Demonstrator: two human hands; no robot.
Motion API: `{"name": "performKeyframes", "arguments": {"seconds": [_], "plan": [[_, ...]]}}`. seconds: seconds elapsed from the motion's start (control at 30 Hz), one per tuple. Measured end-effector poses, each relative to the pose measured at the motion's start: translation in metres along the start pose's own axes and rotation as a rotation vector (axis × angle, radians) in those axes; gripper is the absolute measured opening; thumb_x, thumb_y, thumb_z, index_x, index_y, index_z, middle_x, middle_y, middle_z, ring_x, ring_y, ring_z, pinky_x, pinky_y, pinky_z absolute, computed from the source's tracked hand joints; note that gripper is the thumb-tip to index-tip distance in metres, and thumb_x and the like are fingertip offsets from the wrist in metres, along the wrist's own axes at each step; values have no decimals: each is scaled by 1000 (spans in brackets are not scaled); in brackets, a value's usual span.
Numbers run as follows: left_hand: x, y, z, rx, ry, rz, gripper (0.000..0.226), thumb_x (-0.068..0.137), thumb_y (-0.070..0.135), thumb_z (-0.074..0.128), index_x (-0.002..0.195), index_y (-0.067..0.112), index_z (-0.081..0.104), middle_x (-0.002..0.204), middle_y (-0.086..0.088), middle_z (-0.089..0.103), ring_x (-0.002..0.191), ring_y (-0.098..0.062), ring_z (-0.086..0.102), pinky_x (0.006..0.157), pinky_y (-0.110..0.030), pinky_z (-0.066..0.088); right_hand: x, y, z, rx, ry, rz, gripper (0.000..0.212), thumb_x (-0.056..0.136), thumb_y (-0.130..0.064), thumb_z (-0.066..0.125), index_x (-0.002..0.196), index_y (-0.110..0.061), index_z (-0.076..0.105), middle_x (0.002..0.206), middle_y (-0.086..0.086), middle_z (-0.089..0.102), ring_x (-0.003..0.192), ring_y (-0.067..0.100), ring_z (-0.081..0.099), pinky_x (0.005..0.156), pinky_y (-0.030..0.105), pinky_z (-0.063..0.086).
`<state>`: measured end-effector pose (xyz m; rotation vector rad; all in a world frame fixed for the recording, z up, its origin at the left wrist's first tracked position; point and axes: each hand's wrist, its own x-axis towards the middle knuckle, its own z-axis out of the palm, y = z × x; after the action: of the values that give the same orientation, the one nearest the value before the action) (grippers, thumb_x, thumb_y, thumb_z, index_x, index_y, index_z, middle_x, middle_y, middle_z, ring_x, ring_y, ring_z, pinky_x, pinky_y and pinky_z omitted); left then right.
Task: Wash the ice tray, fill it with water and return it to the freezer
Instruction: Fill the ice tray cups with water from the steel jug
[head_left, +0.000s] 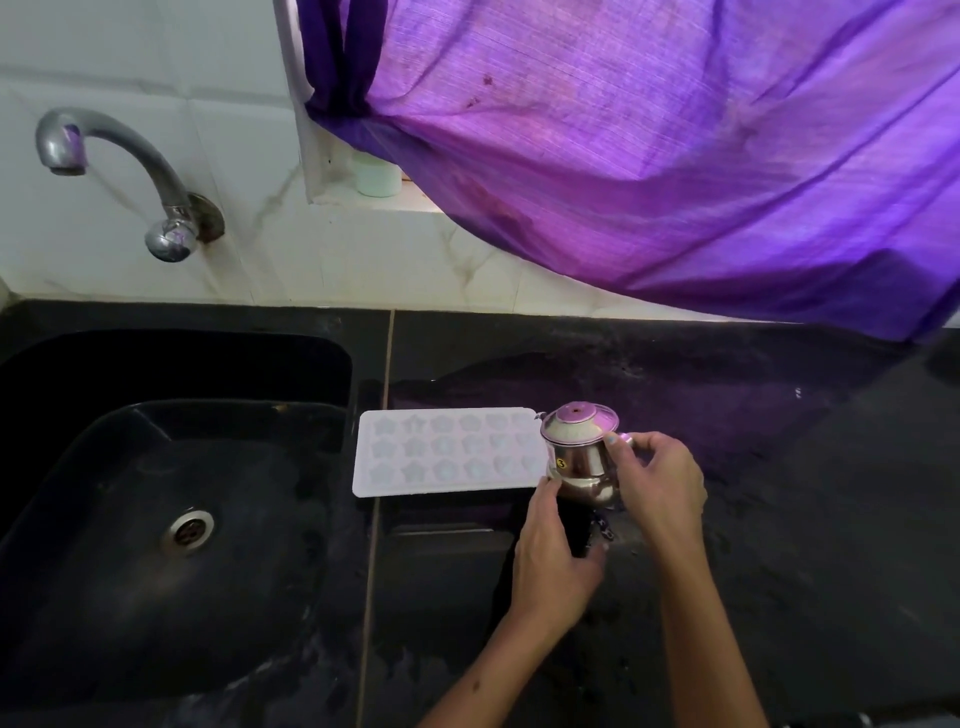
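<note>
My right hand fingers clamp the steel pot, left hand fingers curled steadying its base; I'd tip gently over the ice tray, filling each mould without flooding the surface.

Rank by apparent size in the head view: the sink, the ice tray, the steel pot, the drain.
1. sink
2. ice tray
3. steel pot, partly covered by the hands
4. drain
The pot and drain look fairly close in size, though the pot appears bigger.
</note>
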<state>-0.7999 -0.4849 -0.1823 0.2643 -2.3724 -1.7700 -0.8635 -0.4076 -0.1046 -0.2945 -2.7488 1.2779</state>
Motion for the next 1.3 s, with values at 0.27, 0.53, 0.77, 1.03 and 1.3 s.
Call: {"name": "performKeyframes", "arguments": {"seconds": [0.27, 0.53, 0.77, 1.03, 1.3], "plan": [[6, 0, 4, 10, 3, -17, 66, 73, 17, 68, 132, 27, 41, 126, 13, 52, 117, -2, 49, 96, -20, 43, 3, -3, 1, -30, 22, -6, 19, 91, -38, 60, 86, -20, 63, 87, -1, 68, 82, 18, 59, 73, 30, 36], [9, 4, 7, 15, 21, -48, 75, 74, 16, 68, 140, 27, 33, 131, 16, 47, 117, 4, 43, 93, -13, 37, 13, 4, 1, -1, 21, 17, 22, 89, -40, 61, 80, -21, 63, 80, -3, 69, 81, 21, 65, 81, 40, 51], [17, 7, 0, 21, 37, -23, 81, 70, 15, 69, 141, 28, 32, 129, 16, 50, 115, 5, 48, 90, -8, 38, 19, 2, -4, 132, -1, 85, 18, 84, -38, 64, 78, -21, 66, 73, 0, 71, 70, 22, 68, 76, 48, 57], [18, 8, -7, 1, 33, -32, 84, 71, 13, 70, 142, 32, 29, 125, 19, 51, 106, 16, 47, 86, -2, 37, 23, 5, 4, 221, -31, 115, 21, 74, -40, 71, 72, -19, 68, 70, -1, 72, 76, 22, 70, 77, 51, 57], [19, 1, -7, 51, 52, -69, 83, 67, 21, 72, 140, 27, 32, 132, 10, 48, 122, -6, 46, 99, -25, 43, 22, 10, 8, 227, -70, 114, 20, 76, -38, 72, 74, -19, 68, 73, 1, 72, 79, 23, 70, 71, 50, 59]]}}
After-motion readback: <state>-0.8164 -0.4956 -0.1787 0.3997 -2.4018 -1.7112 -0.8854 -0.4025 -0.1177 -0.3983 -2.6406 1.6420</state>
